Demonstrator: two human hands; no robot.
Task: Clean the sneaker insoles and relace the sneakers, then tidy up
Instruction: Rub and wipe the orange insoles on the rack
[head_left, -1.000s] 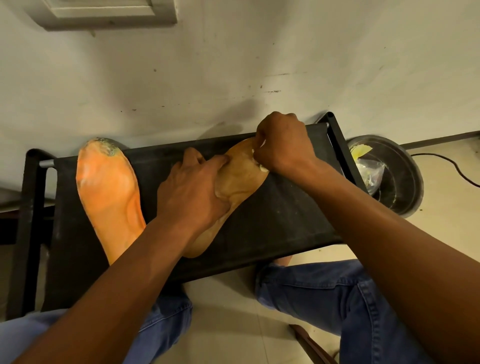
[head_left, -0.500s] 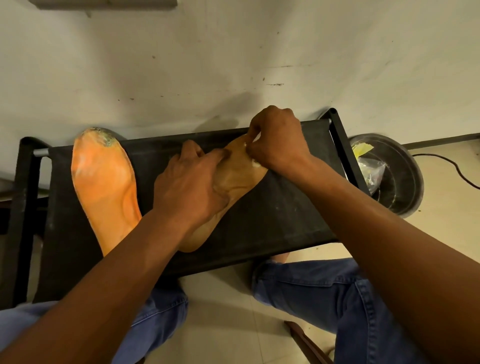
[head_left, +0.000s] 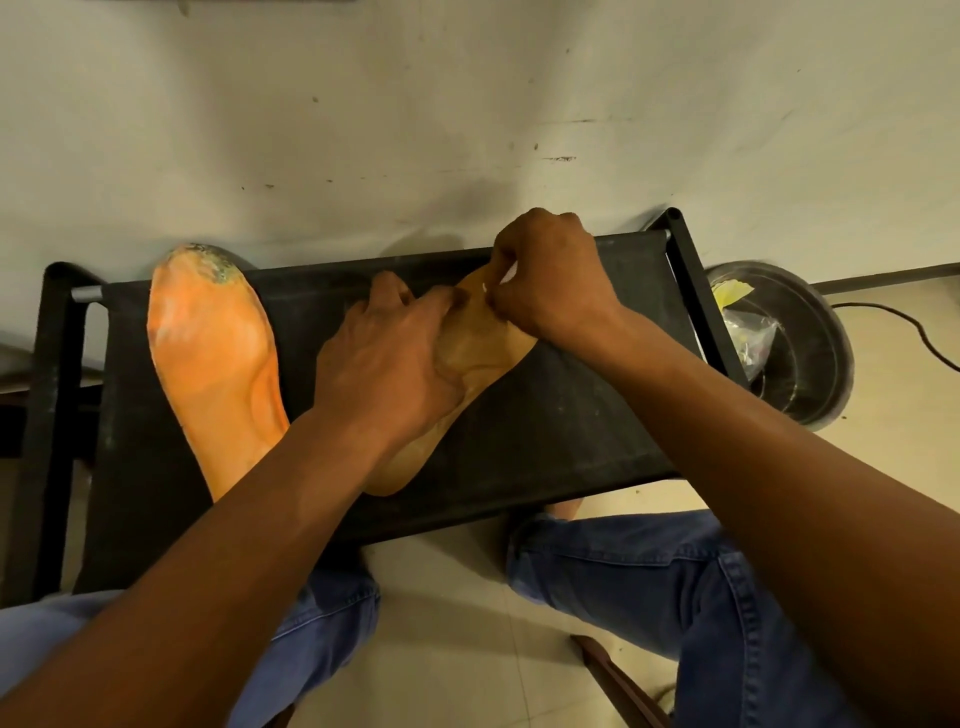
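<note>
Two insoles lie on a black fabric rack shelf (head_left: 571, 415). The bright orange insole (head_left: 208, 364) lies at the left, its toe end dirty grey and reaching over the shelf's back edge. A tan insole (head_left: 483, 343) lies slantwise in the middle. My left hand (head_left: 384, 364) presses down on its middle, fingers spread over it. My right hand (head_left: 550, 280) sits at its toe end, fingers curled, pinching a small white scrap against the insole. The sneakers and laces are out of view.
A pale wall stands right behind the rack. On the floor to the right sits a dark round basin (head_left: 795, 343) holding a clear plastic bag and a yellow piece. A black cable (head_left: 904, 322) runs along the floor. My jeans-clad knees (head_left: 649, 571) are below the shelf.
My right hand has slid from the tan insole's right side up toward its toe tip. The left hand stays pressed on the insole. The orange insole has not moved.
</note>
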